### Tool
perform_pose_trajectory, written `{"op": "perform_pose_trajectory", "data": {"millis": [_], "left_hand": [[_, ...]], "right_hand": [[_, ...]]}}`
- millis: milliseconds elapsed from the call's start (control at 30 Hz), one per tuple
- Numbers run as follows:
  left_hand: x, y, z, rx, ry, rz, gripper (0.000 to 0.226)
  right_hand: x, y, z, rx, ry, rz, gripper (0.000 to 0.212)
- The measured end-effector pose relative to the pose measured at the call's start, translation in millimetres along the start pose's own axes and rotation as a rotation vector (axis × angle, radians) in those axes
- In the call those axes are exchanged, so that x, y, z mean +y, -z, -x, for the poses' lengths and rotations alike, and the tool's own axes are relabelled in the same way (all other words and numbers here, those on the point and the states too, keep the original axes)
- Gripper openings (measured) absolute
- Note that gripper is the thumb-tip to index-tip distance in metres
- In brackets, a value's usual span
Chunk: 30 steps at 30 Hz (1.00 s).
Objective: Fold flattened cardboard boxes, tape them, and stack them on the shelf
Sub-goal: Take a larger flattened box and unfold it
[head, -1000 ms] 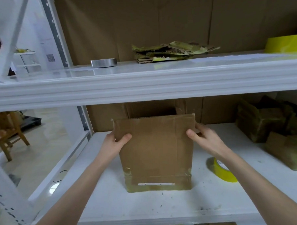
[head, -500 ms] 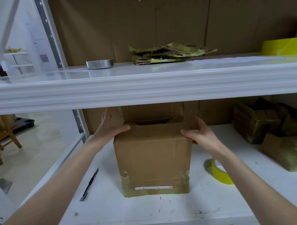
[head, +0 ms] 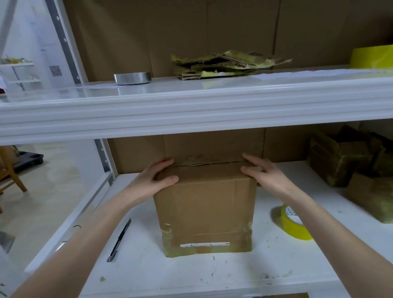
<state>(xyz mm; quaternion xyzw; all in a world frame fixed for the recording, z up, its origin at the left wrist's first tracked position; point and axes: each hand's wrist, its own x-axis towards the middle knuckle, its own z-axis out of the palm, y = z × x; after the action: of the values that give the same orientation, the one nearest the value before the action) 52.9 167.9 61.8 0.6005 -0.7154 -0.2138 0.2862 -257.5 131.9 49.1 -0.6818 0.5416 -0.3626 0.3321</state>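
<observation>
A brown cardboard box (head: 204,205) stands upright on the white lower shelf (head: 208,280), with old yellowish tape along its bottom edge. Its top flaps are folded down, leaving a thin seam across the top. My left hand (head: 154,178) holds the top left corner, fingers over the top and thumb on the front face. My right hand (head: 263,173) presses on the top right with straight fingers. A yellow tape roll (head: 293,225) lies on the shelf to the right of the box, partly behind my right forearm.
A dark cutter (head: 119,239) lies left of the box. Taped boxes (head: 337,158) sit at the right of the lower shelf. The upper shelf (head: 192,113) hangs close above and carries a silver tape roll (head: 132,78) and flattened cardboard (head: 225,64).
The box's open top flaps have been folded down shut. Both hands moved from the box's sides onto its top corners, and the box sits a little further back.
</observation>
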Motion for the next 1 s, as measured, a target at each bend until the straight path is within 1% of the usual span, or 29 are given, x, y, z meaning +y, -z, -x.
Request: {"op": "perform_pose_trajectory", "data": {"millis": [33,67,100,133,200,267,333,433,533,567,633,667,800,867,933,1000], "left_hand": [[0,-1,0,-0.005,0.016,-0.013,0.063],[2,-2,1,-0.005,0.037,-0.022,0.062],[3,-4,2,0.002,0.059,-0.020,0.064],[5,-6,4,0.013,0.070,0.002,0.067],[6,-11,6,0.038,0.095,0.099,0.073],[5,-15,6,0.071,0.107,0.178,0.079],[5,-17,3,0.107,0.132,0.193,0.084],[7,-21,-4,0.137,0.134,0.194,0.088],[10,-22,-9,0.138,0.127,0.195,0.100],[10,-22,-11,0.138,0.130,0.195,0.099],[8,-21,-14,0.148,0.113,0.155,0.084],[7,-21,-15,0.154,0.104,0.111,0.077],[10,-19,-16,0.149,0.097,-0.134,0.069],[21,-15,-15,0.144,0.080,-0.363,0.063],[37,-13,-15,0.117,-0.052,-0.555,0.062],[53,-21,-15,0.025,-0.145,-0.608,0.069]], "right_hand": [[0,0,-1,0.010,0.008,0.065,0.052],[-1,-1,0,0.011,0.025,0.116,0.057],[-3,-2,1,-0.001,0.045,0.149,0.067],[-5,-4,2,-0.024,0.059,0.167,0.081],[-8,-9,5,-0.054,0.064,0.181,0.109],[-9,-12,7,-0.028,0.073,0.179,0.120],[-10,-12,9,0.004,0.075,0.174,0.121],[-9,-10,10,0.030,0.091,0.186,0.115],[-10,-15,7,0.038,0.131,0.309,0.106],[-12,-17,5,0.038,0.134,0.347,0.106],[-15,-17,3,0.032,0.130,0.375,0.108],[-15,-15,3,0.027,0.131,0.375,0.108],[-14,-11,1,0.009,0.134,0.372,0.107],[-15,-10,0,-0.008,0.126,0.387,0.105],[-15,-10,0,-0.017,0.128,0.406,0.102],[-16,-9,-1,-0.011,0.125,0.407,0.100]]}}
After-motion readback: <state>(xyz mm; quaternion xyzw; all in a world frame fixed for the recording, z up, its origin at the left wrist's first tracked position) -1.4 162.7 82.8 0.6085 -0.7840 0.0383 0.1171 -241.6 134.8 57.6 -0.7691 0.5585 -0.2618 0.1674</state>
